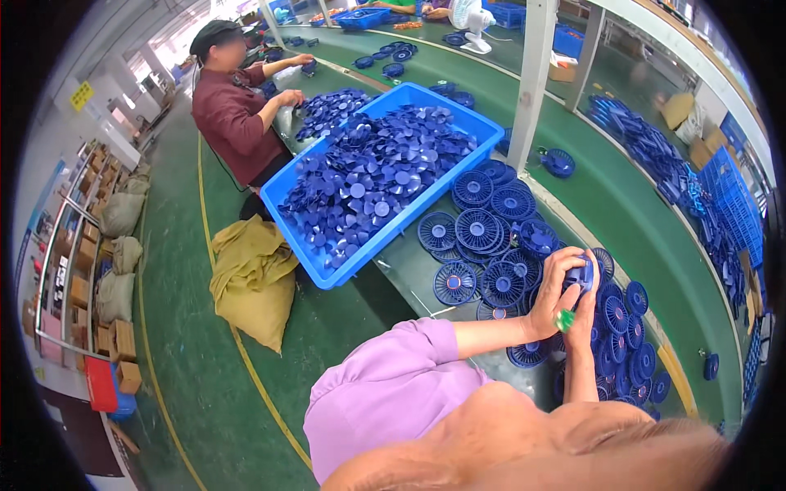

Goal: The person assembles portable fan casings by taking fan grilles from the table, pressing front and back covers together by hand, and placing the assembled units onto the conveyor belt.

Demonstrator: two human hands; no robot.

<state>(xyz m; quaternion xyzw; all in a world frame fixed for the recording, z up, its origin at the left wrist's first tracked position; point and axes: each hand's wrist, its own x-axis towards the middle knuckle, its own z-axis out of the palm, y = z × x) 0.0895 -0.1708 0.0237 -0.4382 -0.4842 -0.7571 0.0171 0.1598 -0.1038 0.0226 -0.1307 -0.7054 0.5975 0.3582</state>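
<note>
Both my hands are closed around a dark blue plastic fan part [580,275], held above a worktop. My left hand [550,296] wraps it from the left, and my right hand [583,315] grips its right side. The fingers cover much of the part. Something small and bright green [564,320] shows at my hands; what it is I cannot make out. Round blue fan grilles [477,230] with radial slots lie heaped just beyond my left hand. More grilles [616,314] are piled beside my right hand.
A light blue tray [329,279] full of small blue discs stands to the left. Beyond it a person [233,114] handles parts. A yellowish sack [255,282] rests on the floor. A green conveyor belt [622,214] runs behind the grilles, past a white post [532,86].
</note>
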